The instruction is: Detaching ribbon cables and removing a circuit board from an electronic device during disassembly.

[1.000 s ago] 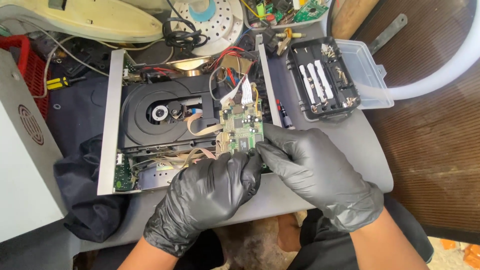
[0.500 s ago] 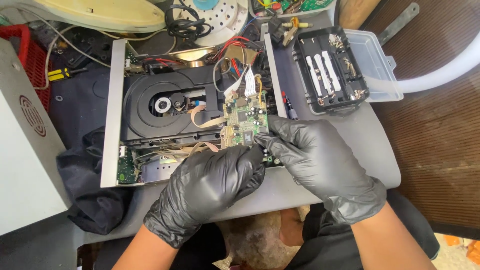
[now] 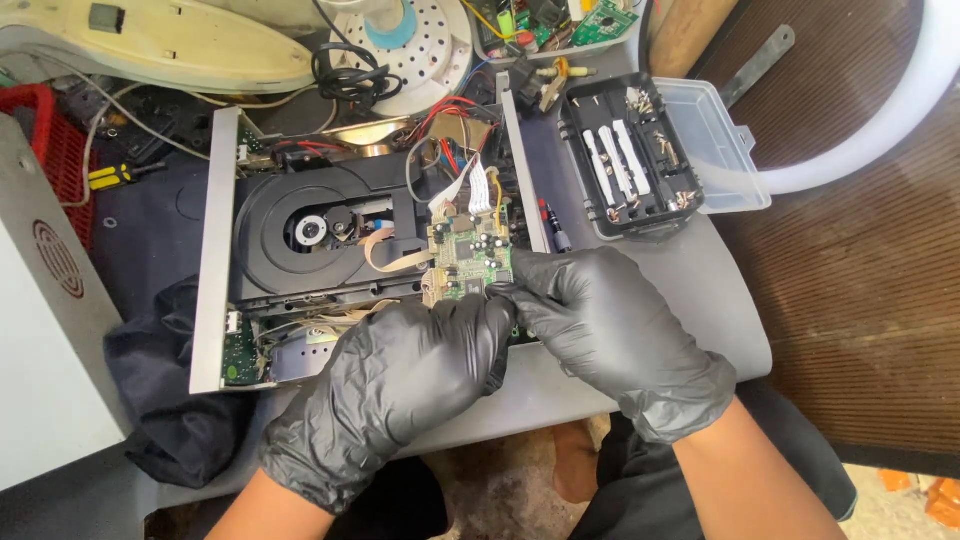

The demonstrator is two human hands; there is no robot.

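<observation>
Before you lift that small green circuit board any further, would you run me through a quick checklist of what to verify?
1. Both hands on the green circuit board: ok; left hand and right hand meet at its lower edge.
2. Gloves on: ok, both black.
3. White ribbon cable freed: not ok, it appears attached at the board's top.
4. Red wires clear: cannot tell; they run close behind.
5. Disc tray unobstructed: ok.
6. Parts box within reach: ok, open to the right.
</observation>
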